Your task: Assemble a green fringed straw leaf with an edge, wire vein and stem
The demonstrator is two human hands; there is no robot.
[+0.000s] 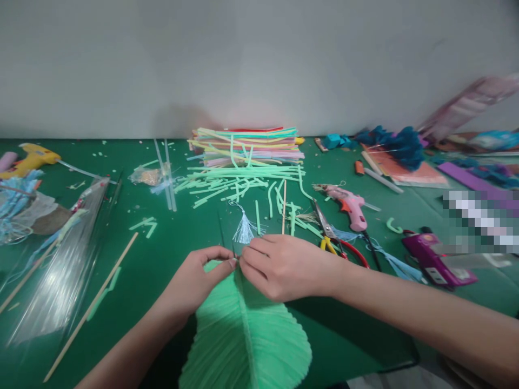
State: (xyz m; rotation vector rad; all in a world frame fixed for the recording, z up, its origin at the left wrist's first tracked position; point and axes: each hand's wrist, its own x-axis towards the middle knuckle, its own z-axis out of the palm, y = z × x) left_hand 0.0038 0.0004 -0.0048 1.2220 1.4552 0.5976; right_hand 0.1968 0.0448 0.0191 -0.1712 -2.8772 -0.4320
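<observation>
Pinching tip of green fringed paper leaf (247, 335) between left hand (194, 281) and right hand (284, 267); fringe cut; tassel (244, 229) unattached at 12 o'clock.

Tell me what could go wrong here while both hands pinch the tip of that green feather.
1. The left hand and right hand pinch the green feather at its narrow tip; a hard pull could tear the thin fringe.
2. The right wrist lies close to the scissors; a sideways move might catch the blades.
3. The pink glue gun sits just beyond; if hot, it could burn a reaching hand.
</observation>
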